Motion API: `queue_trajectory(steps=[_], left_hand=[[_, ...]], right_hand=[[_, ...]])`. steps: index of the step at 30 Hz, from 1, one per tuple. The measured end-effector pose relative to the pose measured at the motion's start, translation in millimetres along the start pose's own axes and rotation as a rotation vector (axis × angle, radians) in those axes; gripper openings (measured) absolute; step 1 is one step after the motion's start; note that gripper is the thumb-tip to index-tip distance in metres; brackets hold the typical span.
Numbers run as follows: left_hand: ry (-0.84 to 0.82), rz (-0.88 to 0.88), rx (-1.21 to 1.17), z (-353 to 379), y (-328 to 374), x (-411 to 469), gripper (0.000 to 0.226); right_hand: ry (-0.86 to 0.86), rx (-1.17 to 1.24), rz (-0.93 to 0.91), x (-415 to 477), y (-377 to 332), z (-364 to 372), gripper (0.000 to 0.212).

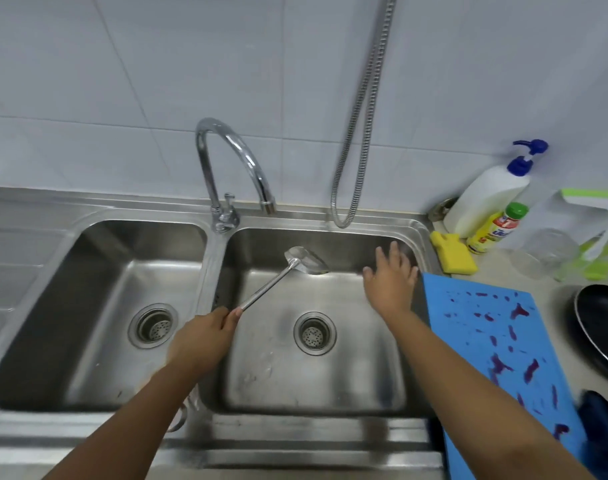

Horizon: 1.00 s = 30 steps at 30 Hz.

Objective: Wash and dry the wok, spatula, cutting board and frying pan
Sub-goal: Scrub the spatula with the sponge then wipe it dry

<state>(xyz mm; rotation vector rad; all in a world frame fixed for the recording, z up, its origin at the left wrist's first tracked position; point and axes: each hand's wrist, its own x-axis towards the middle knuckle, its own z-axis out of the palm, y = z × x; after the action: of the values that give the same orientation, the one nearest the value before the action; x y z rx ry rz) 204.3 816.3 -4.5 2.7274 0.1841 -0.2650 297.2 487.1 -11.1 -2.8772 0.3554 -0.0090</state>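
Now, with the left hand (205, 336) gripping the handle of the spatula (278, 277), whose blade sits low in the right basin (347, 375), the empty, spread-fingered right hand (391, 282) would best fetch the yellow sponge (455, 252) past the rim, then scrub both faces under the faucet (266, 192).

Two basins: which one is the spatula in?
The right basin, under the faucet spout: the left hand holds the spatula over it. The left basin shows only its drain.
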Motion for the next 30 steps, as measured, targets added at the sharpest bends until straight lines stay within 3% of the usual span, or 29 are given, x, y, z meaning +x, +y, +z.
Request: queue_trajectory(steps=[9, 14, 19, 25, 30], left_hand=[[-0.020, -0.125, -0.018, -12, -61, -28, 0.052], [-0.046, -0.158, 0.009, -14, -80, -38, 0.050], [-0.055, -0.159, 0.001, -16, -90, -39, 0.051], [-0.052, -0.141, -0.052, -16, -93, -32, 0.052], [-0.072, -0.129, -0.059, -20, -86, -24, 0.050]], right_hand=[[-0.049, 0.264, -0.355, -31, -167, 18, 0.049], [-0.109, 0.330, -0.430, -16, -230, 15, 0.065], [-0.124, 0.404, -0.411, 0, -260, 9, 0.076], [-0.061, 0.497, -0.369, -9, -266, 7, 0.059], [-0.099, 0.446, -0.422, -22, -260, 15, 0.061]])
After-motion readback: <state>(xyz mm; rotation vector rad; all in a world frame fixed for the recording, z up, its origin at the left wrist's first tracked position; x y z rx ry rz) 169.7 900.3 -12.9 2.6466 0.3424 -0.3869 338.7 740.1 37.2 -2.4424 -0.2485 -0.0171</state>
